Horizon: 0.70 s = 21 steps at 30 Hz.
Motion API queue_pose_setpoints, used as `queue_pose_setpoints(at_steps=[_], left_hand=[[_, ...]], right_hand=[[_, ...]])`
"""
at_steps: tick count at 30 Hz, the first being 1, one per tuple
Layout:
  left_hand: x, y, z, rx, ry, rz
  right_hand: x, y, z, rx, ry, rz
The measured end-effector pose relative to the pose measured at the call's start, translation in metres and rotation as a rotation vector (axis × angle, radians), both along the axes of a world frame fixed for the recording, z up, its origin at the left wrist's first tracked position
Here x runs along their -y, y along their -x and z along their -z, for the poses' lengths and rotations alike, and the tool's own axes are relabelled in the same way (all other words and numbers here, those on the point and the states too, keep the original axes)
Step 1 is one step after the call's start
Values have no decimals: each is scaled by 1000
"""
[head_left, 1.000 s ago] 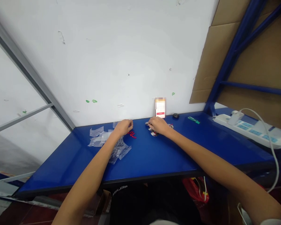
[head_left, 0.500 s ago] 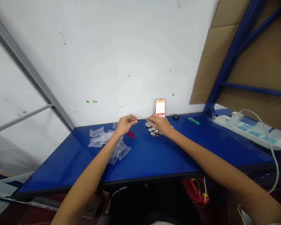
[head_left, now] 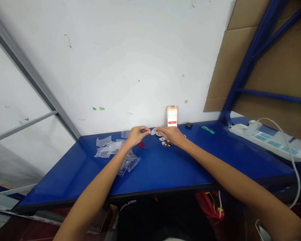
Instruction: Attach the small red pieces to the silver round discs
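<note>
My left hand (head_left: pixel 136 135) pinches the end of a thin red cord at its fingertips, though little of the cord shows. Facing it, my right hand (head_left: pixel 172 134) has its fingers closed on the edge of a small round silver disc (head_left: pixel 153 132), which is in the gap between the hands. Below my right palm lies a pile of similar round discs (head_left: pixel 166 144) with red bits among them, partly covered by the hand. Several red cords (head_left: pixel 142 145) lie bunched on the blue table (head_left: pixel 160 170), just below my left fingers.
Clear plastic bags (head_left: pixel 110 148) are heaped left of my left hand. A phone (head_left: pixel 172 121) leans against the wall behind my right hand. Further right are a black round object (head_left: pixel 189 125), a green piece (head_left: pixel 208 129) and a white power strip (head_left: pixel 268 140) with a cable.
My left hand has moved slightly right, toward my right hand. A silver disc now shows between the fingertips, where it was not clearly visible before.
</note>
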<state>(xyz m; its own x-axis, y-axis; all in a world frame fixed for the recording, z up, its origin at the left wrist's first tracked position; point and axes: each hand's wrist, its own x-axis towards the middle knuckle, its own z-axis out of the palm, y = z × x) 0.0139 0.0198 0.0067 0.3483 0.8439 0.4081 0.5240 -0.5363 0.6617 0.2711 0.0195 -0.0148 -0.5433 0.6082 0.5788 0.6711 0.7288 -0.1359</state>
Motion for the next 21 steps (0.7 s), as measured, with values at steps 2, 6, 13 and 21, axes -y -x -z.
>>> queue_pose_setpoints(at_steps=[2,6,13,21], left_hand=[[1,-3,3,-7,-1,5],[4,-9,8,-2,-28,-1],[13,-17,3,130,128,-3],[10,-19,11,145,138,12]], right_hand=[[2,3,0,-29,17,-47],[5,11,2,-114,54,-124],[9,16,-1,-156,97,-69],[10,15,-2,-96,77,-26]])
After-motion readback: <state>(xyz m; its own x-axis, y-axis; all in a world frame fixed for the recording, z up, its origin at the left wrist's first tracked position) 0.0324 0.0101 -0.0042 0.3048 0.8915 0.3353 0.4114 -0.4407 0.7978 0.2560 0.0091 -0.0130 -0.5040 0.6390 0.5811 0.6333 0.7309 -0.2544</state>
